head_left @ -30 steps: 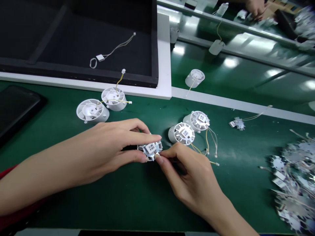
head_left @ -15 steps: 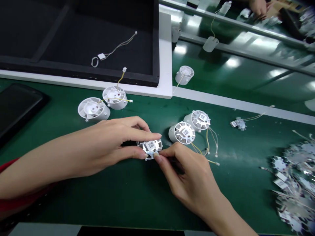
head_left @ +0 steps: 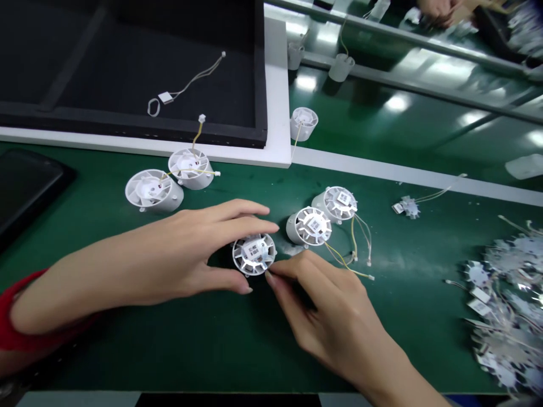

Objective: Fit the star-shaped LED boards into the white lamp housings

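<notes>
A small white round fan (head_left: 254, 255) stands in front of me, with a silver toothed disc and a printed label on its top. My left hand (head_left: 199, 249) is around its left side, fingers and thumb spread apart; the thumb is clear of the rim. At the fan's lower right edge, my right hand (head_left: 318, 305) has thumb and forefinger pinched together. What lies between those fingertips is hidden. Just beyond the right hand are two more fans, a nearer fan (head_left: 311, 226) and a farther fan (head_left: 339, 203), both with discs on top and wires trailing.
Two fans (head_left: 155, 191) without discs stand at left, by a black tray with a white border (head_left: 278, 102). A wired disc (head_left: 409, 207) and a pile of discs (head_left: 504, 316) lie at right. A dark phone-like device (head_left: 29, 192) is far left. Another person's hand (head_left: 439, 8) shows at top.
My left thumb and fingers have spread away from the fan, uncovering its top. My right fingertips have moved from the disc down to the rim. The view has shifted slightly.
</notes>
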Demonstrator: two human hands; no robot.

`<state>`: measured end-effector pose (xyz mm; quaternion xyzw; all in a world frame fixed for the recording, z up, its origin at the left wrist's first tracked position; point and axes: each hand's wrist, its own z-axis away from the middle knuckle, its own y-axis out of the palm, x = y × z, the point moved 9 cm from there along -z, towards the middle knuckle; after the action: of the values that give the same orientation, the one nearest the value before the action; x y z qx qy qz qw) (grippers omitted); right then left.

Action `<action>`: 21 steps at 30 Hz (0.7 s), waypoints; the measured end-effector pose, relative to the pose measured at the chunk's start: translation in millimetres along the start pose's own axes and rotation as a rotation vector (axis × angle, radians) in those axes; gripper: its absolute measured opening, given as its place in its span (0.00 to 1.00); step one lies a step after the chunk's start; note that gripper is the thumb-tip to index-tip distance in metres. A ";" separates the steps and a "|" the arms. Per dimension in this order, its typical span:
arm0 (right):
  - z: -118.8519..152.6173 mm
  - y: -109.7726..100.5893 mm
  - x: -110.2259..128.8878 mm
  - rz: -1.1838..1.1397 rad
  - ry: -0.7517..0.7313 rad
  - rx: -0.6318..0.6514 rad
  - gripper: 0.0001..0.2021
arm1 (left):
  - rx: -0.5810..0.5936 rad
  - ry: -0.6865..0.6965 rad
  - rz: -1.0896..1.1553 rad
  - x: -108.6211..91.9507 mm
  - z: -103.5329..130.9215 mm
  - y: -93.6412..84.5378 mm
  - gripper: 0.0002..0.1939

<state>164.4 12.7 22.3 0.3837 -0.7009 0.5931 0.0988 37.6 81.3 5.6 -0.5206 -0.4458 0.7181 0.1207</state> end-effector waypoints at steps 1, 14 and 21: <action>0.6 -0.2 0.7 0.015 -0.010 0.002 0.06 | -0.011 0.041 -0.018 -3.4 -1.0 2.0 0.29; 3.9 -18.7 -1.3 -0.045 0.010 -0.141 0.05 | -0.156 -0.120 0.379 -3.0 -12.3 -0.7 0.20; 4.4 -23.3 -1.4 -0.033 0.015 -0.147 0.05 | -0.134 -0.223 0.555 -1.3 -13.7 7.2 0.12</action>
<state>182.0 9.2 37.8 0.3824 -0.7354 0.5412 0.1417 52.0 83.4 0.2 -0.5473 -0.3433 0.7453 -0.1644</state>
